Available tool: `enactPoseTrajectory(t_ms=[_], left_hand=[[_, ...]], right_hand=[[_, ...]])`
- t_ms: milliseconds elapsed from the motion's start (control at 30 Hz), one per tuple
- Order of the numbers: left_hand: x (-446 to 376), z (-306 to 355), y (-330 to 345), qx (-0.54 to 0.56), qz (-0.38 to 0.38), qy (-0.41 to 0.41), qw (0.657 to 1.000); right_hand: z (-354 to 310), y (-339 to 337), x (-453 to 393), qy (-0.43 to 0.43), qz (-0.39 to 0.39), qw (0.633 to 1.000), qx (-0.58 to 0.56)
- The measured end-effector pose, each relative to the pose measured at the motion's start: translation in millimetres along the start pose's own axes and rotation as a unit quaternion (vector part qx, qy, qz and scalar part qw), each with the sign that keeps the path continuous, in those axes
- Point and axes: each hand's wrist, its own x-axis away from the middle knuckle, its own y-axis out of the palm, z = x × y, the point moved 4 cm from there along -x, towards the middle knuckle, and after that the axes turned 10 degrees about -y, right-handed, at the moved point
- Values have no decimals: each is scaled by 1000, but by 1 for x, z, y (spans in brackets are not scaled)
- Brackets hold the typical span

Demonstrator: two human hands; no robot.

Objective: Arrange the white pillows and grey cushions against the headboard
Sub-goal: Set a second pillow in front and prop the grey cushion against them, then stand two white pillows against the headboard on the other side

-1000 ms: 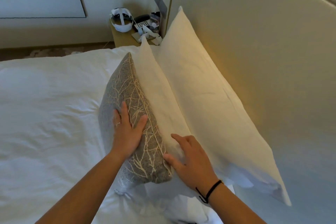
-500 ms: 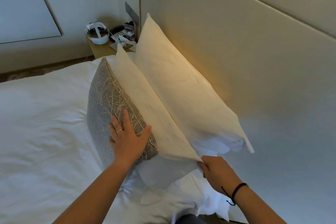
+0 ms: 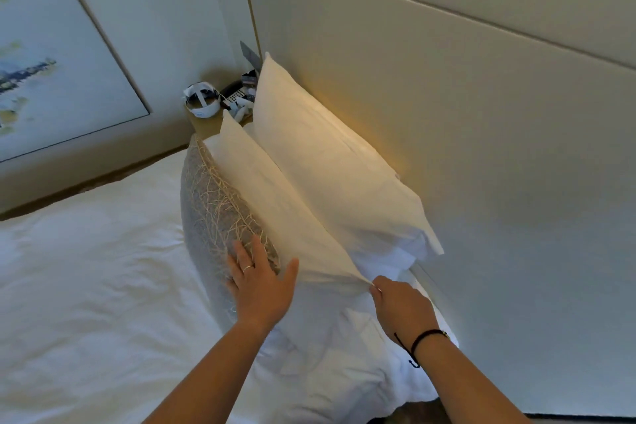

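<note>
- White, rumpled bedding (image 3: 86, 286) fills the frame from 6 o'clock round to 9 o'clock, creased and softly lit.
- Beige padded headboard (image 3: 464, 113) takes up the whole side from 12 to 4 o'clock, crossed by a horizontal seam, with a warm yellow glow on it just behind the pillows.
- Toward 12 o'clock of centre, the rear white pillow (image 3: 327, 162) stands on edge, leaning on the headboard.
- The front white pillow (image 3: 275, 203) stands just before it, touching it along its length.
- The grey cushion (image 3: 213, 213), stitched with pale branching lines, stands against the front pillow on its 9 o'clock side, resting on the bedding.
- The left hand (image 3: 260, 282) lies flat with fingers spread, released, pressing on the near end of the grey cushion and the edge of the front pillow; a ring shows on one finger.
- The right hand (image 3: 399, 310), at 5 o'clock of centre, is pinched closed on the near corner of the front white pillow; a dark cord circles its wrist.
- At 11 o'clock a small wooden bedside table (image 3: 206, 124) holds a white headset (image 3: 201, 103) and some small dark items too cluttered to identify.
- A framed picture (image 3: 51, 62) hangs on the pale wall at 10 o'clock.
</note>
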Motion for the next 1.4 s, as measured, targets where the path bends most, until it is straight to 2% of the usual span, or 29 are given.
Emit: enactPoseTrajectory(t_ms=[167, 233, 300, 400, 533, 633, 700, 833, 900, 967, 1100, 1200, 1300, 1400], left_hand=[[65, 27, 25, -38, -2, 97, 995], [94, 43, 43, -6, -65, 134, 989], [124, 62, 68, -13, -165, 151, 975], [180, 96, 106, -123, -287, 258, 914], [252, 134, 156, -197, -359, 400, 820], [309, 155, 189, -211, -409, 492, 739], [354, 159, 209, -212, -453, 542, 675], [458, 143, 233, -221, -518, 620, 547], [504, 122, 233, -216, -542, 641, 499], [543, 90, 227, -216, -565, 658, 449], [599, 20, 206, -251, -596, 670, 366], [634, -27, 187, -276, -594, 688, 314], [674, -64, 173, -283, -589, 702, 283], [720, -103, 161, -292, -572, 717, 271]], right_hand=[[38, 4, 65, 70, 2, 984, -162], [61, 8, 105, 108, -3, 969, -222], [87, 13, 149, 153, -14, 950, -273], [127, 23, 227, 247, -24, 923, -295], [160, 34, 347, 397, 60, 869, -290], [148, 48, 444, 512, 147, 784, -319], [116, 63, 510, 591, 219, 701, -335], [15, 100, 615, 719, 353, 505, -323], [-36, 120, 648, 759, 386, 427, -305], [-84, 139, 669, 784, 410, 368, -287], [-151, 172, 694, 798, 455, 297, -261], [-191, 197, 713, 800, 475, 261, -257], [-219, 222, 749, 841, 433, 248, -210], [-238, 254, 800, 848, 435, 233, -192]])
